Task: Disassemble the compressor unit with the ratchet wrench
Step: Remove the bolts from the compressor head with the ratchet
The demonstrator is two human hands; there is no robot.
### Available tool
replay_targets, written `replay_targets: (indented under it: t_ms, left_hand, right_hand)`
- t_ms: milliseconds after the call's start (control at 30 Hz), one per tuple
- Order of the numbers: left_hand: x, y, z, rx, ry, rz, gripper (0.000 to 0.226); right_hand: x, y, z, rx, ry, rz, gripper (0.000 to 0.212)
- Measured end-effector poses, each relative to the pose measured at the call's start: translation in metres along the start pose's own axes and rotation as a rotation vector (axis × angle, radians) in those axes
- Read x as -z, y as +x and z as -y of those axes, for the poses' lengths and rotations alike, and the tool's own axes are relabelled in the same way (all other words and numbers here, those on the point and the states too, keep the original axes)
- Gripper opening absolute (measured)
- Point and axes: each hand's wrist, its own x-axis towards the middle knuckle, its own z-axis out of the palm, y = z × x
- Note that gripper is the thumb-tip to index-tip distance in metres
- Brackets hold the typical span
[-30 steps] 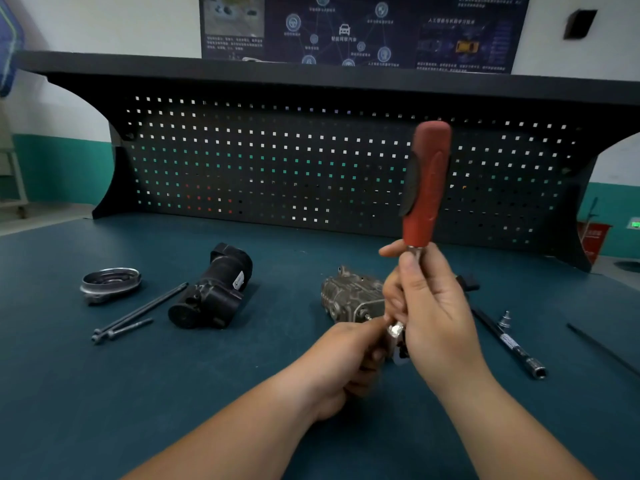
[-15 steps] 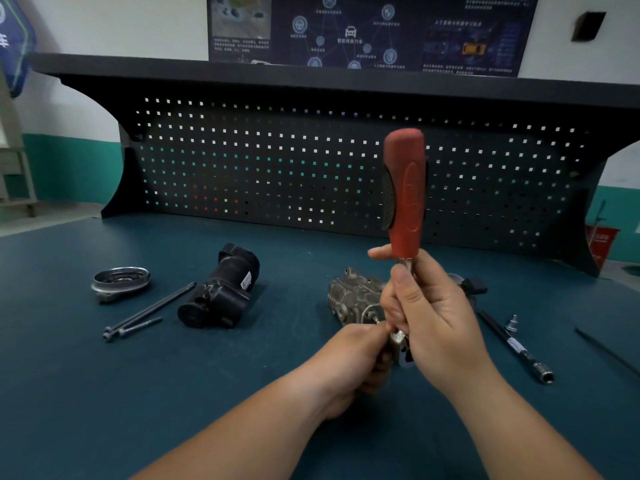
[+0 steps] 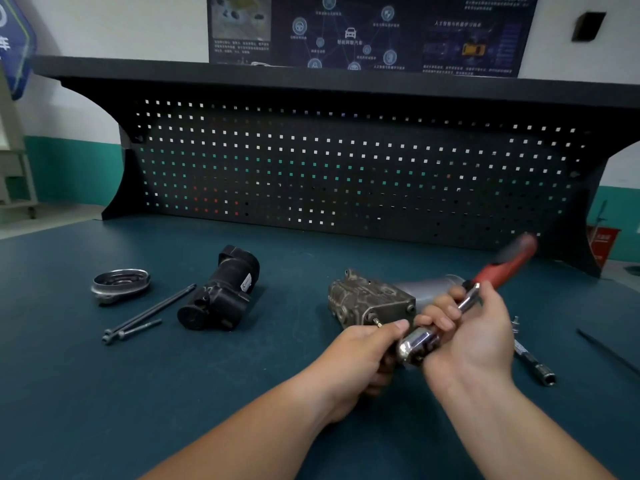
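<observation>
The job looks partly done. At the left of the frame, well apart from the hands, lie what I take to be parts already off: a round metal cover (image 3: 119,284), two long bolts (image 3: 149,311) side by side, and a black cylindrical housing (image 3: 221,292) on its side. The grey compressor unit (image 3: 370,299) lies on the counter (image 3: 104,393) at centre, just beyond the hands, with small fasteners showing on its near face, so more seems left to undo.

The ratchet wrench (image 3: 415,341) is not on any fastener. It is held in the air in front of the unit, chrome head low at centre and red handle slanting to the upper right, blurred. The right hand (image 3: 474,334) has its fingers wrapped round the shank just above the head. The left hand (image 3: 363,355) has its fingers curled beneath the head with the thumb against the chrome; just what they pinch there is hidden. I judge the tool is being readied, not yet applied.

At lower right, an extension bar (image 3: 533,358) with a socket end lies on the counter, partly behind the right wrist, and a thin dark rod (image 3: 606,351) lies farther right. A black pegboard (image 3: 346,168) closes the back. The hands and wrench screen the unit's near right corner, so the fasteners there cannot be seen.
</observation>
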Motion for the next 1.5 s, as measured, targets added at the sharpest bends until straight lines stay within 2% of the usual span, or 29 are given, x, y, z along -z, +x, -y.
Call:
replay_targets:
  t_ms: [67, 167, 333, 567, 667, 733, 767, 833, 900, 1033, 1100, 1167, 1267, 1367, 1433, 1500]
  left_hand:
    - [0.000, 0.000, 0.000, -0.006, 0.005, -0.004, 0.041]
    - [0.001, -0.002, -0.002, 0.012, 0.008, -0.001, 0.045]
    - [0.003, -0.004, -0.004, 0.058, 0.056, -0.008, 0.057]
    - [0.002, -0.005, -0.005, 0.045, 0.122, 0.010, 0.054]
    - [0.003, -0.006, -0.005, 0.038, 0.136, 0.028, 0.043]
    - [0.004, -0.006, -0.005, 0.035, 0.146, 0.016, 0.036]
    - [0.004, -0.005, -0.005, 0.027, 0.150, 0.006, 0.034]
    - [0.004, -0.004, -0.004, 0.014, 0.150, -0.012, 0.036]
    - [0.003, -0.003, -0.004, 0.017, 0.140, -0.025, 0.039]
    - [0.002, -0.003, -0.003, 0.023, 0.091, -0.005, 0.039]
    - [0.002, -0.003, -0.004, 0.028, 0.082, 0.002, 0.042]
    - [0.003, -0.004, -0.005, 0.058, 0.082, 0.005, 0.046]
    - [0.004, -0.005, -0.005, 0.113, 0.090, 0.015, 0.053]
    - [0.003, -0.004, -0.003, 0.093, 0.103, 0.002, 0.055]
    - [0.003, -0.003, -0.002, 0.068, 0.132, -0.003, 0.056]
    - [0.003, -0.002, -0.002, 0.044, 0.158, 0.001, 0.056]
  right_hand:
    - [0.001, 0.004, 0.001, -0.042, 0.055, -0.067, 0.038]
    - [-0.001, 0.005, 0.000, 0.040, -0.093, -0.012, 0.040]
    - [-0.005, -0.001, -0.004, 0.247, -0.415, 0.261, 0.042]
    - [-0.003, -0.005, -0.005, 0.424, -0.688, 0.560, 0.042]
    - [0.002, -0.010, -0.009, 0.531, -0.793, 0.739, 0.036]
    - [0.003, -0.013, -0.011, 0.528, -0.821, 0.814, 0.032]
    - [0.003, -0.013, -0.011, 0.509, -0.801, 0.796, 0.030]
    - [0.001, -0.014, -0.011, 0.463, -0.712, 0.651, 0.034]
    - [-0.001, -0.011, -0.010, 0.383, -0.559, 0.433, 0.043]
    - [0.003, 0.004, -0.002, 0.092, -0.159, -0.013, 0.044]
    - [0.004, 0.008, -0.001, 0.027, -0.060, -0.087, 0.043]
    - [0.003, 0.008, -0.002, 0.073, -0.135, -0.022, 0.043]
    - [-0.001, 0.001, -0.005, 0.274, -0.403, 0.285, 0.043]
    - [-0.002, -0.009, -0.008, 0.424, -0.599, 0.563, 0.039]
    - [-0.003, -0.013, -0.009, 0.480, -0.664, 0.663, 0.041]
    - [-0.004, -0.014, -0.008, 0.491, -0.679, 0.695, 0.040]
